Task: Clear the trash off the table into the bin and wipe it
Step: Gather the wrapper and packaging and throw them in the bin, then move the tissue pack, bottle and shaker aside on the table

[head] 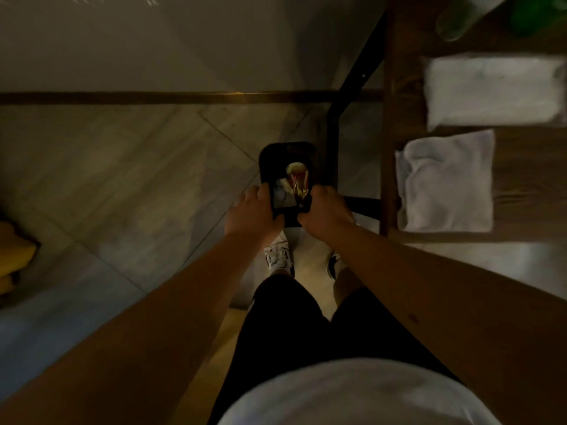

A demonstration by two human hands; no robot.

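Note:
Both my hands hold a black phone (287, 176) out in front of me, above the floor; its lit screen shows a picture. My left hand (253, 214) grips its left edge and my right hand (325, 213) grips its right edge. To the right stands a dark wooden table (521, 139). A crumpled white cloth (445, 182) lies near the table's front left corner. A flat white packet or folded paper (494, 90) lies behind it. A pale bottle (457, 19) and something green (540, 13) sit at the far edge, blurred. No bin is in view.
The scene is dim. A black metal table leg (333, 142) and its brace run down just right of the phone. Tiled floor (122, 167) spreads to the left, with a dark strip across it. A yellow object (15, 256) sits at the left edge. My feet in white shoes (279, 256) are below the phone.

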